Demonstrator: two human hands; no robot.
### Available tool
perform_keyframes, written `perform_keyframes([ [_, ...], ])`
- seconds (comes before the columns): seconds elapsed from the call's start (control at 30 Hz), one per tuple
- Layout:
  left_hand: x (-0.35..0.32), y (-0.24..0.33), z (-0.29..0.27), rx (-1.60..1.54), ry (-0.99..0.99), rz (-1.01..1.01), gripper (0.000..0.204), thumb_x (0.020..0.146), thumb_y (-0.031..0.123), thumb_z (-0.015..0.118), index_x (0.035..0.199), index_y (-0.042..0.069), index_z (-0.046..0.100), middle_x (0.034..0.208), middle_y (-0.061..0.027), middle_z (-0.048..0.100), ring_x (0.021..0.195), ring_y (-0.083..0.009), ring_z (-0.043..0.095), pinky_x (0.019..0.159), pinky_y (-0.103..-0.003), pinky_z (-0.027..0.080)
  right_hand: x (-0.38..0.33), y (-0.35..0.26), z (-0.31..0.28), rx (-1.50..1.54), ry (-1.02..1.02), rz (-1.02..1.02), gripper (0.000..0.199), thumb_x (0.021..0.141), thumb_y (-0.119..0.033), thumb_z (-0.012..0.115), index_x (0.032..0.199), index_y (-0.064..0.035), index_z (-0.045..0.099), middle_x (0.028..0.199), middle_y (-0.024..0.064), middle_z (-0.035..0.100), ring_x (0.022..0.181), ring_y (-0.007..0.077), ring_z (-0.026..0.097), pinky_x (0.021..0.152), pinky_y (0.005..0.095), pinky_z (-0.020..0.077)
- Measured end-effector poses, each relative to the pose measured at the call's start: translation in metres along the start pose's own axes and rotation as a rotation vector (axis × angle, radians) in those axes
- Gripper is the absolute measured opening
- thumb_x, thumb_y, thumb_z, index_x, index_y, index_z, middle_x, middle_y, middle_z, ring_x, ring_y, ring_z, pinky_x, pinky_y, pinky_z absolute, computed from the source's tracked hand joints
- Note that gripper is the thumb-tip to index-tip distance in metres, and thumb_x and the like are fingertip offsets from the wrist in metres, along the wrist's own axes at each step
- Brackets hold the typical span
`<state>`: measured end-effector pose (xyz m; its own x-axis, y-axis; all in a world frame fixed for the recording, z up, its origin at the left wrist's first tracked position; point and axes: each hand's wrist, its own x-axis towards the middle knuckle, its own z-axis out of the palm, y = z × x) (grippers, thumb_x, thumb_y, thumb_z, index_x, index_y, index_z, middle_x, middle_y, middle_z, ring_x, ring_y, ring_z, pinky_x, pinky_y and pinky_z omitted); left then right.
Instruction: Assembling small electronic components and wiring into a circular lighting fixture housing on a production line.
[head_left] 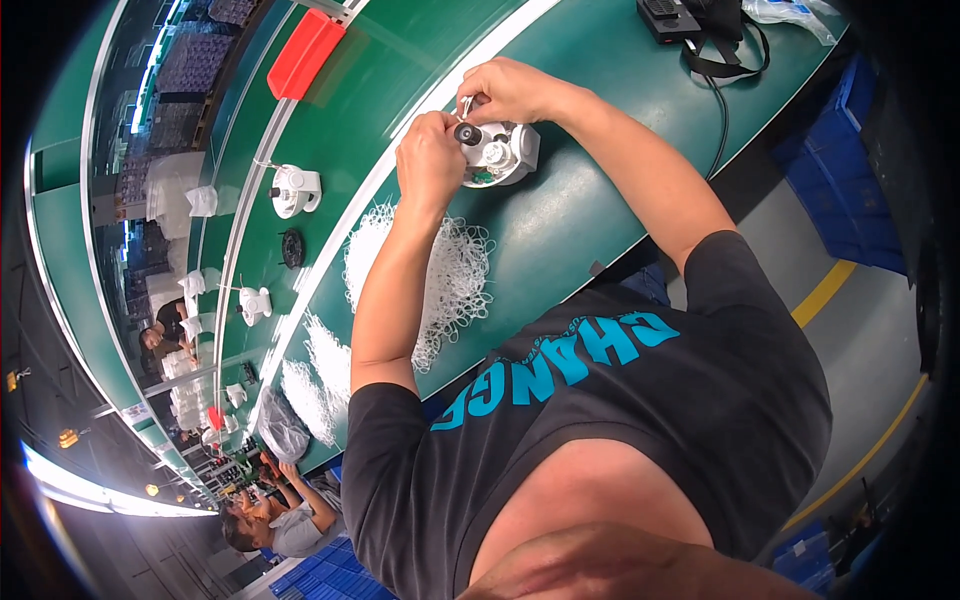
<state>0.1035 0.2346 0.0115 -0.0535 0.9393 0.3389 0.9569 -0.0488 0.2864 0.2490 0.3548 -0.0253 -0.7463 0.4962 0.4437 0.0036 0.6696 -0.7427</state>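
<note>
A white rounded plastic housing (525, 150) stands on the green bench, its inside showing. A black cylinder (467, 133), a white round part (496, 153) and a bit of green (484, 176) are visible in it. My left hand (432, 160) is closed at the housing's left side, its fingertips by the black cylinder. At the far edge, my right hand (505, 92) is pinched around a small whitish piece too small to name. Both hands' fingertips are close together there. What the left fingers grip is hidden.
Beside my left forearm lies a pile of thin white rings (455, 285). Similar white units (296, 190) stand on the line beyond the metal rail, near a black round part (292, 248). A red bin (305, 55) is farther off. A black device with strap (668, 18) lies right.
</note>
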Motion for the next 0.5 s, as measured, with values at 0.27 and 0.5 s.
perform_keyframes([
  [0.27, 0.002, -0.006, -0.002, 0.041, 0.008, 0.089, 0.008, 0.084, 0.009, 0.063, 0.084, 0.001, 0.063, 0.086, -0.0177, 0.065, 0.078, -0.0371, 0.064, 0.07, -0.045, 0.05, -0.005, -0.01, -0.008, -0.211, -0.097, -0.007, 0.013, 0.076, -0.013, 0.067, 0.087, -0.007, 0.07, 0.084, 0.0044, 0.059, 0.085, 0.0216, 0.057, 0.077, 0.0354, 0.0445],
  [0.5, 0.01, -0.024, -0.01, -0.012, -0.046, 0.038, 0.012, 0.083, 0.009, 0.064, 0.09, 0.001, 0.063, 0.091, -0.0175, 0.065, 0.079, -0.0342, 0.064, 0.07, -0.042, 0.05, -0.003, -0.004, -0.012, -0.329, -0.128, 0.0, 0.02, 0.081, -0.019, 0.068, 0.099, -0.0109, 0.068, 0.109, 0.0039, 0.058, 0.104, 0.0227, 0.055, 0.097, 0.0378, 0.0376],
])
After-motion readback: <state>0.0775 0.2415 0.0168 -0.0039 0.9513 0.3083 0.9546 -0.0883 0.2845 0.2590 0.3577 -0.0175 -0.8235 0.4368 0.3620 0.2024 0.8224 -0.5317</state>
